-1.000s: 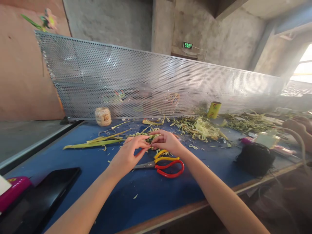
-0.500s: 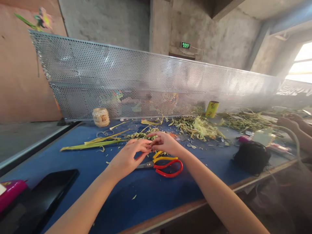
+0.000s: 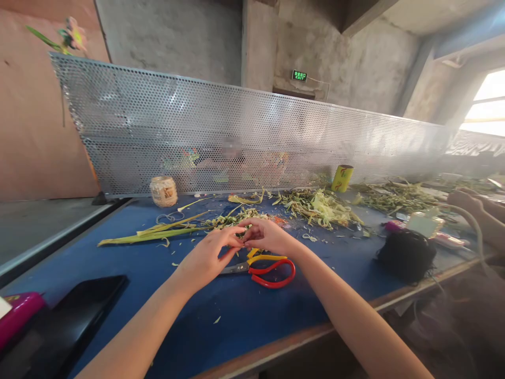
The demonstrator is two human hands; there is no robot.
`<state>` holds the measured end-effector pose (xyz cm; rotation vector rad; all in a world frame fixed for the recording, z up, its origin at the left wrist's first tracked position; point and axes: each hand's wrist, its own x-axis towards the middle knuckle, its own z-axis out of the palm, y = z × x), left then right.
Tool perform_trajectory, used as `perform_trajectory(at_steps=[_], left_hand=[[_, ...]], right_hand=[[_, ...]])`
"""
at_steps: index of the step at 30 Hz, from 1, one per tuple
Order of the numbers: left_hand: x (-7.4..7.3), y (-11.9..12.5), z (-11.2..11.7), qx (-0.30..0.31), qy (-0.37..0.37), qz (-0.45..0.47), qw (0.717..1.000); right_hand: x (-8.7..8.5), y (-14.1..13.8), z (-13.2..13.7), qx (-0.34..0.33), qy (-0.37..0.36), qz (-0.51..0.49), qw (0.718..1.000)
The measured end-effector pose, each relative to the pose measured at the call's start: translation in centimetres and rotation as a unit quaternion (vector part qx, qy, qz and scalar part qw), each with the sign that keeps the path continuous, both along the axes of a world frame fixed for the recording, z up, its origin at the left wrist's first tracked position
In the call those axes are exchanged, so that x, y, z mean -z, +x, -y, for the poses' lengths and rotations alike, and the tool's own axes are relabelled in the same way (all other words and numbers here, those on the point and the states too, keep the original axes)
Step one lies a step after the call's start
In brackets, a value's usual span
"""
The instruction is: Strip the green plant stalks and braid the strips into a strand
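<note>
My left hand and my right hand meet fingertip to fingertip above the middle of the blue table. Both are closed in a pinch, and whatever lies between the fingers is too small or too hidden to make out. Just below them lies a pair of scissors with red and yellow handles, its blades partly covered by my left hand. Behind my fingers spreads a heap of small plant scraps. Long pale-green stalks lie to the left of my left hand.
A twine-wrapped jar, a leaf-strip pile and a yellow-green tube stand near the perforated metal screen. A black phone-like slab lies front left, a black bundle on the right. Another person's hand is at far right.
My hands stay pinched together at nearly the same spot; the right fingers have shifted slightly downward. The scissors and the stalks have not moved.
</note>
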<state>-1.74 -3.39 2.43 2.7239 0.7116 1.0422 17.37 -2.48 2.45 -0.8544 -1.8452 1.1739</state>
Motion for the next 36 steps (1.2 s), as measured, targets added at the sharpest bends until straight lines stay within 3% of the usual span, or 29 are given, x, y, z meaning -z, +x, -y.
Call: perform_trajectory(at_steps=[8, 14, 18, 28, 31, 36], left_hand=[[0.0, -0.1, 0.1, -0.011, -0.032, 0.022, 0.999], [-0.1, -0.3, -0.1, -0.025, -0.067, 0.058, 0.996], [0.0, -0.3, -0.2, -0.03, -0.062, 0.053, 0.996], [0.0, 0.0, -0.1, -0.024, -0.097, 0.086, 0.991], [-0.3, 0.1, 0.0, -0.041, -0.148, 0.142, 0.978], [-0.8, 0.2, -0.1, -0.057, -0.244, 0.258, 0.933]], right_hand=[[-0.1, 1.6, -1.0, 0.081, 0.046, 0.03, 0.995], [-0.3, 1.1, -0.4, 0.023, 0.101, 0.082, 0.991], [-0.2, 0.7, 0.1, -0.016, 0.064, 0.086, 0.994], [0.8, -0.2, -0.2, 0.006, 0.044, 0.067, 0.997], [0.6, -0.1, -0.1, 0.017, 0.077, 0.077, 0.994], [0.3, -0.1, 0.2, 0.071, 0.136, 0.097, 0.983]])
